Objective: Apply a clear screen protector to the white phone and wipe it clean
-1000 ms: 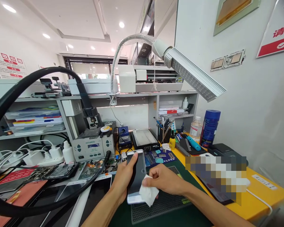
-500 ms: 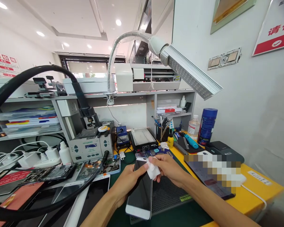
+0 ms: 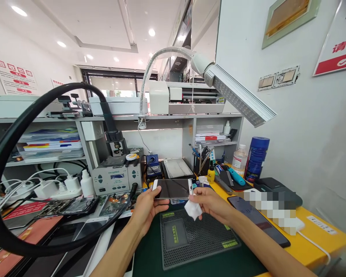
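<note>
A white-framed smartphone (image 3: pixel 174 189) with a dark screen is held sideways above the mat. My left hand (image 3: pixel 146 204) grips its left end, thumb on the front and fingers underneath. At the phone's right end, my right hand (image 3: pixel 210 202) is closed on a crumpled white tissue (image 3: pixel 193 210), pinched between thumb and fingers and hanging down. I cannot tell whether the right fingers also bear on the phone's edge. Below both hands lies a grey perforated repair pad (image 3: pixel 198 246) on the green work mat (image 3: pixel 150 254).
Left of my hands are opened phones (image 3: pixel 72 207), a black flexible hose (image 3: pixel 0 184) and a grey control station (image 3: pixel 117 179). To the right lie another phone (image 3: pixel 256 219), a yellow bottle (image 3: pixel 211 174) and a blue can (image 3: pixel 257 159). An LED lamp (image 3: pixel 239 94) hangs above.
The phone has turned from upright to sideways and moved away from me, uncovering the pad. My left hand now holds its left end. The tissue has shifted slightly right with my right hand.
</note>
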Tool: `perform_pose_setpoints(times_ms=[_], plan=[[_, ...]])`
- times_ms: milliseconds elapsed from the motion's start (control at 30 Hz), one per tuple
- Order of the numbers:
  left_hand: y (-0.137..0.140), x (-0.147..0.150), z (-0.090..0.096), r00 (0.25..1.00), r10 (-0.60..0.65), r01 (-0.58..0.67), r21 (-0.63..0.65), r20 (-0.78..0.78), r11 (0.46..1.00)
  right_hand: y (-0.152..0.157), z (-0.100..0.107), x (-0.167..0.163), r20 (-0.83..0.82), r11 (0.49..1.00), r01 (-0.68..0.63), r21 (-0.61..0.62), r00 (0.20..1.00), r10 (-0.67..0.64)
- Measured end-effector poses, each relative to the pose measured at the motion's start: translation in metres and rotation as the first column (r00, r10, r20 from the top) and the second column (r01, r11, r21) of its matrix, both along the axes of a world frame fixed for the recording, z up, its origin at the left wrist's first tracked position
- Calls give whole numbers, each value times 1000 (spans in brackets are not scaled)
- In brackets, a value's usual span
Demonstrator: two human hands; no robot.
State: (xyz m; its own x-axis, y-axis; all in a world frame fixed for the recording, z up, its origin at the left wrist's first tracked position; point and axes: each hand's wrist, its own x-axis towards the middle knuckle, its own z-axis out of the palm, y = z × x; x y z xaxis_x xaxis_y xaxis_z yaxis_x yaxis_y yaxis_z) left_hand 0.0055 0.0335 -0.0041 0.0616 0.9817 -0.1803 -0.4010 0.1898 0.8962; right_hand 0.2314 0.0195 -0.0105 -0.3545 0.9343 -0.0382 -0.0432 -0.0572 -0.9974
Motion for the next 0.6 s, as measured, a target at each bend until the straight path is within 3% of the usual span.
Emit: perform_pose_setpoints(times_ms=[167, 433, 600], plan=[[-3, 0, 0, 1000, -10, 9, 36, 14, 999, -4, 2, -3, 46, 994, -109, 4, 993, 108], [-8, 3, -2, 999, -43, 44, 116, -13, 992, 6, 0, 4, -17, 996, 78, 45, 997, -77], [-10, 8, 0, 1000, 6, -6, 86, 0, 996, 5, -4, 1, -53, 999, 19, -29, 998, -20]])
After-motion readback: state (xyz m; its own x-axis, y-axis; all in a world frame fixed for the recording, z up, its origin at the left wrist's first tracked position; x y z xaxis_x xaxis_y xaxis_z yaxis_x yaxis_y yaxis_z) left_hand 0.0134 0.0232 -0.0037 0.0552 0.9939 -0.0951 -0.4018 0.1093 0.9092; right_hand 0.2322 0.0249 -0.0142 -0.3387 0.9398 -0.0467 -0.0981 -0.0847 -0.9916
